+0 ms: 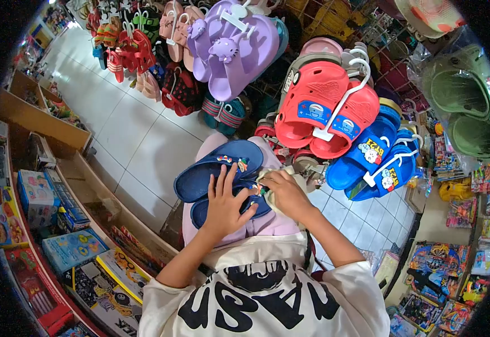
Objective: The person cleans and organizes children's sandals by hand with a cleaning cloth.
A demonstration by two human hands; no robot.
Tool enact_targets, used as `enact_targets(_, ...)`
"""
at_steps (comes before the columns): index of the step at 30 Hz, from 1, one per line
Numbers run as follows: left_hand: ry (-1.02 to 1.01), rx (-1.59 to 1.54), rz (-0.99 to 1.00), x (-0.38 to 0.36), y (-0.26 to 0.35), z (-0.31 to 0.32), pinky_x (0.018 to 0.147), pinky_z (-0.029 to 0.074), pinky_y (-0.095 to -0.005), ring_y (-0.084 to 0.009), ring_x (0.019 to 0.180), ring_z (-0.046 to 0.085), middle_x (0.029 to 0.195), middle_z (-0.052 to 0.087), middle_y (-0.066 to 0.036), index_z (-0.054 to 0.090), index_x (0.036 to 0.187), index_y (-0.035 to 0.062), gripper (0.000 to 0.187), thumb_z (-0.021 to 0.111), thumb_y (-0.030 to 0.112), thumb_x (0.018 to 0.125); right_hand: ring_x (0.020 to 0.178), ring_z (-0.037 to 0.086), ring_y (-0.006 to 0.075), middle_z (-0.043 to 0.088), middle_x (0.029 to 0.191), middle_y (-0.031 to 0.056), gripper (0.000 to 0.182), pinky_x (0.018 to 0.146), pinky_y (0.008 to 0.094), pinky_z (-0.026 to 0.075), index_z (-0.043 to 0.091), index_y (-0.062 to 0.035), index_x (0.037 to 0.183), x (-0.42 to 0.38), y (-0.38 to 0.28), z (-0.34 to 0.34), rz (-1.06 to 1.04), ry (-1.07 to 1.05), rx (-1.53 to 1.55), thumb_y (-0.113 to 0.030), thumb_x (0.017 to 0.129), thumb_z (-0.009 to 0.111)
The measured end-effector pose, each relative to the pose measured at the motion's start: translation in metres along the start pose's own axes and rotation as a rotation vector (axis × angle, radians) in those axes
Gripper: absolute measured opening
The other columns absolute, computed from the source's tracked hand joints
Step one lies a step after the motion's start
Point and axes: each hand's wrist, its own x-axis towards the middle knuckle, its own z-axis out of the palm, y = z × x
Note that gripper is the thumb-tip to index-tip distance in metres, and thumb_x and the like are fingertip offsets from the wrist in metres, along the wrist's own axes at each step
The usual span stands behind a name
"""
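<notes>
A pair of navy blue clogs (218, 160) with small colourful charms lies on my lap, over pale pink clothing. Across the clogs rests my left hand (227, 197), fingers spread, with its fingertips by the charms. My right hand (286, 194) is closed at the right side of the same pair, and a cream cloth (300, 178) shows around its fingers. Part of the nearer clog is hidden beneath my left hand.
Red clogs (312, 84), blue slides (363, 163) and lilac sandals (239, 53) hang close ahead. Green clogs (466, 101) hang at right. Boxed toys (74, 250) fill a shelf at left; packaged toys (433, 269) hang at lower right. White floor tiles (138, 129) lie beyond.
</notes>
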Motion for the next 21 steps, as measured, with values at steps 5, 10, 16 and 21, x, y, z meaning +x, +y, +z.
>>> enact_targets(5, 0.011, -0.016, -0.004, 0.0, 0.001, 0.0, 0.109, 0.016, -0.0583, -0.045, 0.138, 0.022, 0.148, 0.026, -0.025, 0.066, 0.106, 0.0193, 0.033, 0.061, 0.041, 0.081, 0.102, 0.05, 0.0316, 0.054, 0.111, 0.0132, 0.041, 0.092, 0.0377, 0.042, 0.061, 0.001, 0.111, -0.018, 0.002, -0.017, 0.076, -0.173, -0.035, 0.005, 0.071, 0.052)
enact_targets(10, 0.058, -0.033, -0.012, 0.002, -0.001, 0.001, 0.109, 0.019, -0.0548, -0.043, 0.137, 0.025, 0.149, 0.028, -0.024, 0.065, 0.108, 0.0217, 0.034, 0.061, 0.043, 0.082, 0.103, 0.048, 0.0322, 0.053, 0.115, 0.0135, 0.043, 0.093, 0.0396, 0.04, 0.06, 0.0004, 0.111, -0.017, -0.001, -0.006, 0.091, -0.053, -0.055, 0.006, 0.068, 0.054)
enact_targets(16, 0.042, -0.064, -0.024, 0.007, -0.007, -0.003, 0.105, 0.024, -0.0546, -0.0457, 0.136, 0.024, 0.149, 0.028, -0.023, 0.062, 0.119, 0.0265, 0.04, 0.061, 0.044, 0.083, 0.103, 0.048, 0.0324, 0.055, 0.11, 0.0121, 0.039, 0.092, 0.0405, 0.039, 0.06, -0.0016, 0.108, -0.012, -0.012, 0.01, 0.17, 0.229, 0.058, 0.006, 0.07, 0.055)
enact_targets(21, 0.038, -0.074, -0.043, 0.006, -0.01, -0.003, 0.105, 0.024, -0.0553, -0.0454, 0.138, 0.021, 0.149, 0.027, -0.022, 0.062, 0.121, 0.0262, 0.043, 0.065, 0.043, 0.081, 0.101, 0.049, 0.0323, 0.056, 0.109, 0.0115, 0.035, 0.09, 0.0414, 0.039, 0.059, -0.0036, 0.108, -0.011, -0.013, 0.02, 0.2, 0.313, 0.081, 0.005, 0.074, 0.054)
